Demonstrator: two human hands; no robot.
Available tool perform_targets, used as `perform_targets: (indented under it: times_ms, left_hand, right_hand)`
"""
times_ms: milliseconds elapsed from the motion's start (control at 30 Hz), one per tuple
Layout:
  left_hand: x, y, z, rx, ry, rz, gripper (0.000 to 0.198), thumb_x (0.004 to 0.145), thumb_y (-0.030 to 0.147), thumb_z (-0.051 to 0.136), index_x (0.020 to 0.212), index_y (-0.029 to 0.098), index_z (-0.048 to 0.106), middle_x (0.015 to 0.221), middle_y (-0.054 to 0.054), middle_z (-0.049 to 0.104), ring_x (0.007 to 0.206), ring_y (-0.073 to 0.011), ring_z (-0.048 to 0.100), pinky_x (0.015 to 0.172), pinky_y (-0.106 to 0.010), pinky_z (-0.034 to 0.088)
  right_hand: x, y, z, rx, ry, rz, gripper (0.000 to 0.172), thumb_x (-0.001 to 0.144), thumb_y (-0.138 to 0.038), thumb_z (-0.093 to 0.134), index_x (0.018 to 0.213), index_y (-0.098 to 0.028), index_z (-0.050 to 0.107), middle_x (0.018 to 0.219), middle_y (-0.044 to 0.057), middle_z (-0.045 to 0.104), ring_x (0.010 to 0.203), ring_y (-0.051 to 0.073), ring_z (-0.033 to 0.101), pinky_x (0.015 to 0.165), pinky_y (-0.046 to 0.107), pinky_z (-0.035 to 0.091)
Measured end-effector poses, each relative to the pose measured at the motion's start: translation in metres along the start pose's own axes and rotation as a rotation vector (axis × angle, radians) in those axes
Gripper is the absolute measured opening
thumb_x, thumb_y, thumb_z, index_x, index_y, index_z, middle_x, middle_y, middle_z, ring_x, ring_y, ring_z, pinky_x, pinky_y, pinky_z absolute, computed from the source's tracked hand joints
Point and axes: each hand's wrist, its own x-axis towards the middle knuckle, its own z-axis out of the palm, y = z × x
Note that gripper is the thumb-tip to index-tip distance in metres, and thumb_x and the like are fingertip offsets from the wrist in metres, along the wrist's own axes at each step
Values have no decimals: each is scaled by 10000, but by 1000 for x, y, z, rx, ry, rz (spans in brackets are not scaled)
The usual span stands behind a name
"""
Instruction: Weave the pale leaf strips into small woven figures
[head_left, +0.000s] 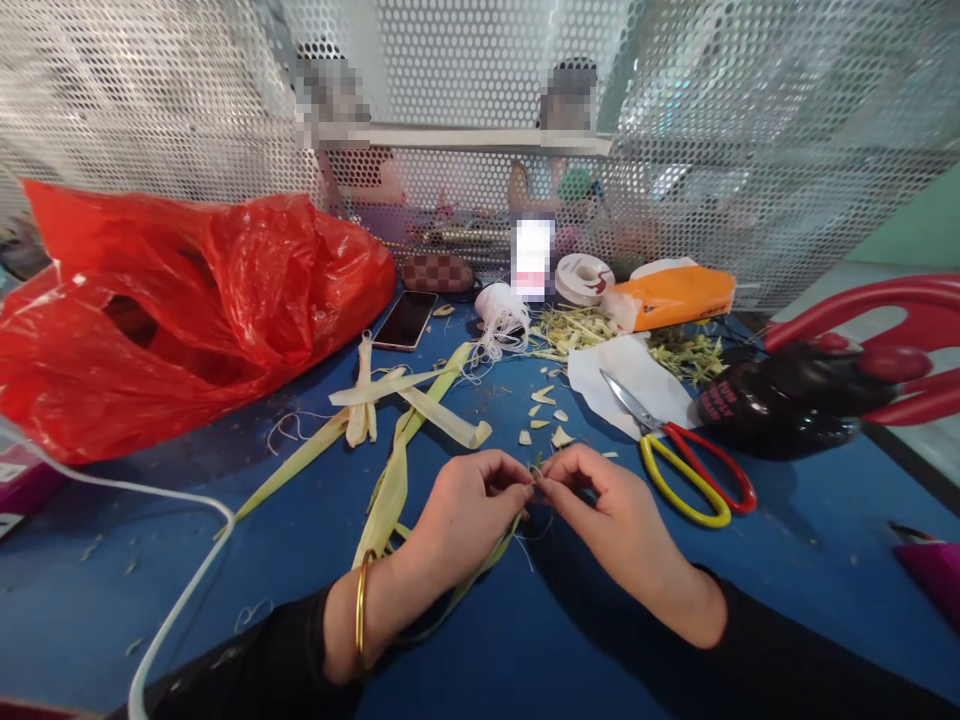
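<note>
My left hand [466, 515] and my right hand [619, 520] meet at the front middle of the blue table, fingertips pinched close together. Between them is the end of a narrow green husk strip [491, 562], which trails down beneath my left wrist. Fine white thread [525, 553] hangs just below the fingertips; which fingers grip it is hidden. Left of my hands lie long pale-green corn husks [390, 500] and a knotted husk piece [361, 400]. Scissors [686, 480] with one yellow and one red handle lie partly open to the right, blades on white paper [626, 375].
At left are a red plastic bag [247, 290] and a white cable [184, 590]. Behind lie a phone [405, 320], white string [501, 315], a ribbon spool [585, 278], husk scraps [577, 330] and an orange packet [675, 297]. A black bottle [787, 400] lies right. Two people sit beyond a perforated screen [465, 70].
</note>
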Motion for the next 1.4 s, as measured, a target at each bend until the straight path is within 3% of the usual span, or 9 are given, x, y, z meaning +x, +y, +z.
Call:
perform_targets:
  times_ms: [300,567,900,1133,1300,1400]
  left_hand:
    - [-4,5,-1,200,82,47,85,736,230,581,752,179,647,666,6,623,613,-134,538,577,-242,397]
    - [-5,5,0,256,134,73,80,722,215,586,735,189,660,693,-2,652,641,-146,569,606,-252,415]
    - [-6,5,0,288,141,97,84,742,215,587,753,191,667,735,-6,671,673,-148,588,632,-255,427]
    - [-6,2,0,361,158,176,82,760,184,576,765,199,656,730,8,643,664,-137,573,623,-256,424]
    - [-9,0,2,450,195,268,105,753,131,571,766,205,644,752,13,628,665,-129,562,614,-256,409]
    - [-9,0,3,448,192,256,100,748,139,584,792,212,636,722,24,620,643,-125,554,600,-252,407]
  right_hand:
    - [-2,2,-1,-50,-20,-73,17,874,-210,584,888,-221,581,770,-5,660,684,155,618,635,258,484]
    - [-2,0,-3,-153,-27,-241,119,907,-149,544,886,-209,645,827,22,668,754,165,627,692,276,477]
    - [-1,1,-5,-147,-31,-256,137,925,-167,533,910,-209,663,845,31,641,759,163,612,698,284,470]
    - [1,1,-4,-27,-48,-91,129,899,-206,551,787,-196,613,751,2,596,702,148,552,656,268,434]
    - [5,-3,-4,242,-165,150,182,859,-278,562,703,-188,589,637,-22,542,613,136,520,605,259,432]
    - [6,-6,-5,359,-160,234,182,829,-306,588,697,-181,601,630,-28,539,587,122,510,594,251,430]
